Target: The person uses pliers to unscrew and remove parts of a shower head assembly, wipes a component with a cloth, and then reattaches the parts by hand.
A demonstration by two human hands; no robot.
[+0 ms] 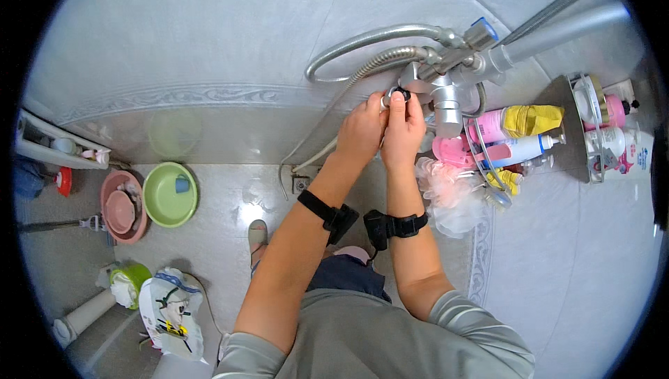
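Observation:
Both hands meet just below a chrome shower mixer tap (446, 89) on the tiled wall. A small black-and-silver fitting (400, 93) sits at my fingertips, close beside the tap's lower left part. My left hand (362, 130) is closed, its fingertips at the silver side of the fitting. My right hand (403, 133) pinches the fitting, thumb uppermost. Whether the fitting is joined to the tap cannot be made out. A ribbed metal hose (369, 66) runs from the tap and down behind my left hand. Another braided hose (348, 43) loops above it.
At right, wire racks (587, 131) hold bottles and tubes; pink and white bath puffs (449, 194) hang below. A metal pipe (568, 34) leads up right. Left on the floor are a green basin (169, 217), a pink basin (106, 194) and a green bin (141, 274). A floor drain (300, 184) lies below.

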